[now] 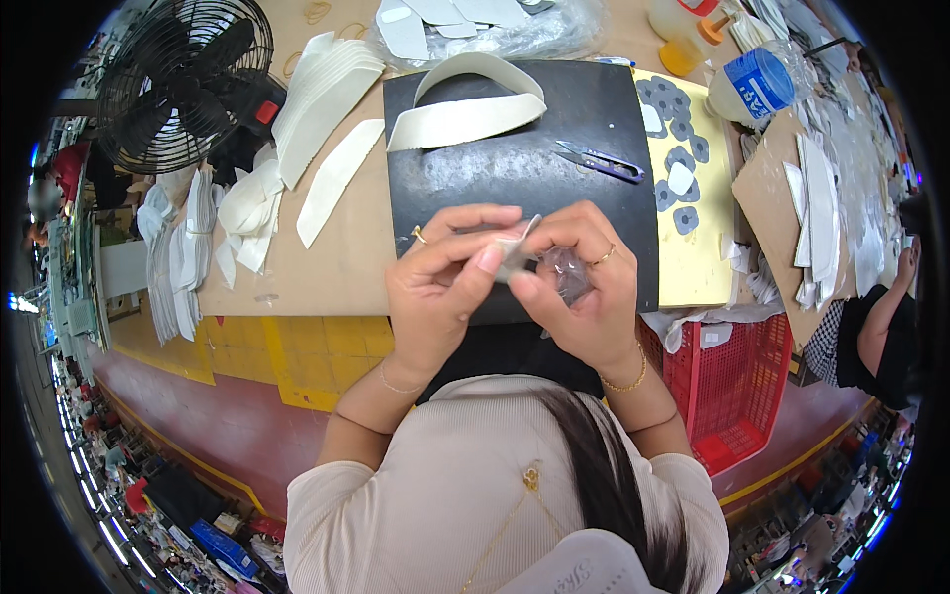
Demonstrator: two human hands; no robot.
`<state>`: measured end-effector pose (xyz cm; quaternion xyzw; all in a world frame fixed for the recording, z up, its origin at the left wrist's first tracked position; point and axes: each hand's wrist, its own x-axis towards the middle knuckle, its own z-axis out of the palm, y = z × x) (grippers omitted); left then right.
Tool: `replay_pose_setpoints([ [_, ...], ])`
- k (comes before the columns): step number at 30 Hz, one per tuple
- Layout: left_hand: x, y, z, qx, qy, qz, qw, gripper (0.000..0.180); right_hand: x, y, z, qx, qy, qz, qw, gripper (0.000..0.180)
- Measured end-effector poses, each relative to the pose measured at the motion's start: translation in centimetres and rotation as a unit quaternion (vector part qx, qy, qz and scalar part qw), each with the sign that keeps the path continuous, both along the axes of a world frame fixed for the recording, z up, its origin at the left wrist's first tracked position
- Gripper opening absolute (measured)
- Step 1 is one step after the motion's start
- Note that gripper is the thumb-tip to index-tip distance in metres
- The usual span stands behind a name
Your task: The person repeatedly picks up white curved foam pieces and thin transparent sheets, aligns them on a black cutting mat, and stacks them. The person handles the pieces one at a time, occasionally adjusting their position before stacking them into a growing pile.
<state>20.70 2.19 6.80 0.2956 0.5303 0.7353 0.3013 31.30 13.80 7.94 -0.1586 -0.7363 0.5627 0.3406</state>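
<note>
Over the near edge of a black mat [475, 183], both my hands pinch one small pale grey piece [510, 259], slightly blurred. My left hand [432, 282] grips it between thumb and fingers. My right hand [599, 282] holds its other side, with a crumpled bit of clear plastic [566, 274] tucked in its curled fingers. Beyond the hands, a white curved strip [465, 121] is folded back on itself on the mat. Thread snips [600, 161] lie at the mat's right. Several small grey pieces [681, 158] rest on a yellow board [705, 272], some with white patches on top.
A black fan [183, 79] stands far left, beside stacked white panels [322, 104]. Plastic-bagged pieces [485, 25] lie at the back. Far right are a bottle with a blue label [757, 87] and an orange-capped container [688, 49]. A red basket [727, 396] sits below the table, near another person's arm [881, 317].
</note>
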Motion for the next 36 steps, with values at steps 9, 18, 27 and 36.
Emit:
replay_pose_setpoints([
  [9, -1.4, -0.3, -0.9, 0.116, -0.298, -0.009, 0.947, 0.017, 0.8, 0.6, -0.9, -0.208, 0.019, 0.049, 0.977, 0.016],
  [18, -4.9, -1.0, -3.0, 0.215, -0.517, -0.034, 0.828, 0.02, 3.7, 1.8, -3.5, -0.418, 0.137, 0.012, 0.898, 0.019],
  [27, -7.5, -2.2, -3.4, 0.242, -0.507, 0.022, 0.827, 0.019, 5.7, 3.2, -4.0, -0.448, 0.155, -0.071, 0.878, 0.018],
  [36, -9.6, -3.6, -3.2, 0.299, -0.51, 0.054, 0.805, 0.024, 7.4, 5.4, -4.8, -0.408, 0.193, -0.119, 0.884, 0.017],
])
